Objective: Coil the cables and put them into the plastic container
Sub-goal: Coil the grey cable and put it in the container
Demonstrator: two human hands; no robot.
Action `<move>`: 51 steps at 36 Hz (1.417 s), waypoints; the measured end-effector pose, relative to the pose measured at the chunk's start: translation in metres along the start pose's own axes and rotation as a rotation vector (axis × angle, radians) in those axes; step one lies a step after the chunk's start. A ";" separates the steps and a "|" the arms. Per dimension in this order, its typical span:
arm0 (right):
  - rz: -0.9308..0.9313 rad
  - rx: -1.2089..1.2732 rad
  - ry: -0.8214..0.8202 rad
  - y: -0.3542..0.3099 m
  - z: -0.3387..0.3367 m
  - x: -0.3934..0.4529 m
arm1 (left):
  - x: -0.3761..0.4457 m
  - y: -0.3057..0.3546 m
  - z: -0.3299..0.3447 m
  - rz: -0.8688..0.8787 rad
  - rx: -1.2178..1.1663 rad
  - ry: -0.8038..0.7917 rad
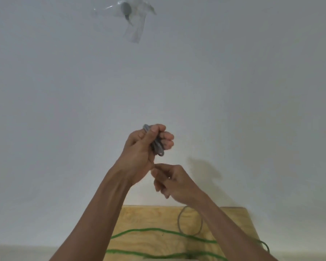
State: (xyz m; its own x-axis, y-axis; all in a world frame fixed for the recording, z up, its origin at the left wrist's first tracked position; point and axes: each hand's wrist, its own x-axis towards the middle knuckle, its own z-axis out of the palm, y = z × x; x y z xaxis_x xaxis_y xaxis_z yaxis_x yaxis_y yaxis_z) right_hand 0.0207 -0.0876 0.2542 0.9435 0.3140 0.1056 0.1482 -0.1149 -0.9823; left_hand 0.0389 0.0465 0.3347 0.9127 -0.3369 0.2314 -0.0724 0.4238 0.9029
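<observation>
At frame centre, the left hand [139, 147] is clasping a light, limp grey cable bundle [156, 143]; the right hand [172, 180] is pinching near its loose tail, best gripped mid-bundle.

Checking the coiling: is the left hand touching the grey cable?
Touching. The head view shows the left hand closed around the bundled grey cable.

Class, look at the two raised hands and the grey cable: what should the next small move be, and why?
Probably the right hand should draw up the slack and lay another loop onto the grey cable bundle gripped in the left hand. A grey loop lies uncoiled on the wooden board, so coiling looks unfinished. The green cable is uncoiled too, and no container is in view.
</observation>
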 end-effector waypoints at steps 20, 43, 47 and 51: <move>-0.215 0.154 -0.007 -0.048 -0.061 0.032 | -0.027 -0.014 0.005 -0.345 -0.045 -0.359; -0.292 -0.570 -0.103 -0.087 -0.054 0.004 | -0.010 -0.014 -0.017 -0.090 0.906 -0.087; -0.287 -0.196 -0.119 -0.090 -0.067 0.017 | -0.025 -0.007 -0.007 -0.318 0.475 -0.216; -0.242 0.052 -0.083 -0.071 -0.064 0.029 | -0.028 -0.008 0.003 -0.378 0.020 -0.326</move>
State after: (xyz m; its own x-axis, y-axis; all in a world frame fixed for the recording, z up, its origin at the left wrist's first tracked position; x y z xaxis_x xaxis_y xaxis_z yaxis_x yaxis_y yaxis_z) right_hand 0.0562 -0.1311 0.3371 0.8545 0.4029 0.3279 0.3496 0.0208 -0.9367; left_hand 0.0124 0.0501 0.3217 0.7035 -0.7106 -0.0145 0.2281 0.2063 0.9515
